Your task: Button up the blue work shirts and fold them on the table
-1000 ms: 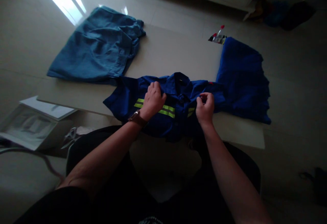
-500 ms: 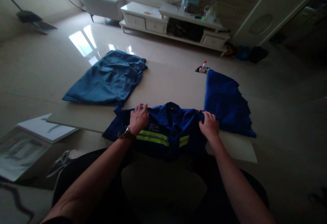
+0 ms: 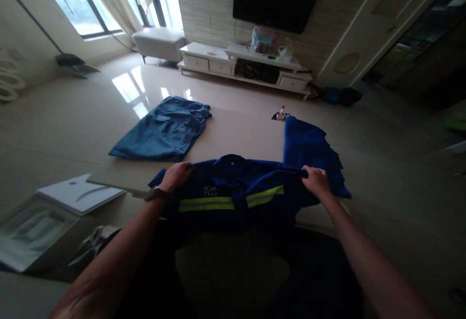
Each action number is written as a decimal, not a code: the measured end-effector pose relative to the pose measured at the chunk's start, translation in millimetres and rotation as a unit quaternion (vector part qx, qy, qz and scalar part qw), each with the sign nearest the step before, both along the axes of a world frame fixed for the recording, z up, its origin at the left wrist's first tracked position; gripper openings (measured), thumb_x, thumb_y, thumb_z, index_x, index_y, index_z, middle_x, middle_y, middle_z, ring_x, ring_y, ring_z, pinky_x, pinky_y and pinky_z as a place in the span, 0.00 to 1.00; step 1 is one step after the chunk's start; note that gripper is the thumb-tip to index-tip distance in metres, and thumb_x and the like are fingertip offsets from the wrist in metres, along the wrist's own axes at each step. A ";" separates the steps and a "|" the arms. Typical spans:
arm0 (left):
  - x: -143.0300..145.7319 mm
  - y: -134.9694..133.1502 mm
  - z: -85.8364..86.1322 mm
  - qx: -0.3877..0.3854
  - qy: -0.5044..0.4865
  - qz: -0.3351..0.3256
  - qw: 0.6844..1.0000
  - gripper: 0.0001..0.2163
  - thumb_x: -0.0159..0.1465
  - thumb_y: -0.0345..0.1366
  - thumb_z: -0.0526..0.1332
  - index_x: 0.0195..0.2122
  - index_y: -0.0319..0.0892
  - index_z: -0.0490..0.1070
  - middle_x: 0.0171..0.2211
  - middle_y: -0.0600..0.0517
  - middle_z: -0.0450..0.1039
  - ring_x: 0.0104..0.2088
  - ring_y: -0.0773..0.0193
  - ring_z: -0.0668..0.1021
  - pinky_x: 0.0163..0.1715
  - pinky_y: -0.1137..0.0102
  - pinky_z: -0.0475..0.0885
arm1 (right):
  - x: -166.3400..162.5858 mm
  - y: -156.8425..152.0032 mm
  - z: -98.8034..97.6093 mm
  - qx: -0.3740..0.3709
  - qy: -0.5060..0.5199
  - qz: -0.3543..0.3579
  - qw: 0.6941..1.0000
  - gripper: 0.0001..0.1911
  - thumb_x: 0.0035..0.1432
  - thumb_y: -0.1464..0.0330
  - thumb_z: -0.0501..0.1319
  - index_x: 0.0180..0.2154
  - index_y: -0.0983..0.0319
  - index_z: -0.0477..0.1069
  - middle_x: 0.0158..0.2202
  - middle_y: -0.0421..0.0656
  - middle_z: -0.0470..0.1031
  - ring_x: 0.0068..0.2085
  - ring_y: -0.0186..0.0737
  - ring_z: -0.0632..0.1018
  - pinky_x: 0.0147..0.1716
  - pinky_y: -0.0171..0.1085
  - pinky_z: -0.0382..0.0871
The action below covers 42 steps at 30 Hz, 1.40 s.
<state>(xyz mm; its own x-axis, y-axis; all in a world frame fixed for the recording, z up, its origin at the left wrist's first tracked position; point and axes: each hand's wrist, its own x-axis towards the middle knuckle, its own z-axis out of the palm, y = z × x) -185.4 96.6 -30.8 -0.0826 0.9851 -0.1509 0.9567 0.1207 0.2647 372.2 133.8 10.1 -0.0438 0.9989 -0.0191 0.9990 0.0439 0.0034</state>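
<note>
A dark blue work jacket [image 3: 233, 183] with yellow-and-grey reflective bands and a small chest print is stretched sideways in front of me, its collar at the far side. My left hand [image 3: 177, 176], a watch on its wrist, is closed on the jacket's left shoulder. On the other shoulder my right hand [image 3: 316, 181] is closed too, pulling the cloth taut. The jacket's lower part hangs in dark shadow over the near edge of the pale tabletop [image 3: 247, 134]. Folded blue-grey trousers [image 3: 163, 127] lie to the left, and a bright blue garment [image 3: 309, 154] lies to the right.
Bottles with red caps [image 3: 281, 113] show beyond the table's far edge. An open white box [image 3: 54, 217] stands at the left near my leg. Farther off are a white TV cabinet [image 3: 207, 61], a padded bench [image 3: 160, 42] and a dustpan [image 3: 71, 60].
My hands have moved apart and closed on the jacket's shoulders, where they lay on it before. The jacket is now spread wider and tauter. My view has tilted up.
</note>
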 end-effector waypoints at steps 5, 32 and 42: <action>-11.7 13.0 60.2 0.094 0.042 0.024 0.994 0.20 0.72 0.51 0.52 0.51 0.48 0.79 0.47 0.43 0.82 0.47 0.49 0.81 0.44 0.63 0.72 | 59.9 -11.1 37.7 0.066 -0.004 -0.080 0.995 0.23 0.64 0.49 0.58 0.50 0.56 0.76 0.35 0.49 0.81 0.36 0.51 0.78 0.33 0.40 0.60; 152.3 -3.7 -46.6 0.018 -0.090 -0.090 0.992 0.25 0.71 0.40 0.56 0.69 0.46 0.63 0.74 0.41 0.54 0.74 0.44 0.57 0.69 0.46 0.56 | -214.8 -9.0 -59.8 -0.214 0.238 -0.057 0.946 0.04 0.58 0.70 0.67 0.32 0.62 0.74 0.34 0.47 0.82 0.40 0.45 0.84 0.38 0.34 0.73; 179.4 -154.2 -63.8 -0.154 -0.346 0.112 0.919 0.06 0.67 0.36 0.61 0.35 0.41 0.76 0.35 0.46 0.81 0.37 0.59 0.81 0.35 0.70 0.69 | -243.1 -50.1 -68.8 -0.153 0.258 0.088 0.950 0.24 0.59 0.70 0.64 0.57 0.56 0.68 0.57 0.44 0.73 0.52 0.39 0.77 0.52 0.36 0.70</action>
<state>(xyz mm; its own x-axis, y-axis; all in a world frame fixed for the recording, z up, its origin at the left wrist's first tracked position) -6.0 -57.7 -94.6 -0.0581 0.8571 -0.5118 0.5145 0.4651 0.7204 129.1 83.7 -58.7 -0.2925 0.9264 -0.2371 0.8417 0.1317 -0.5237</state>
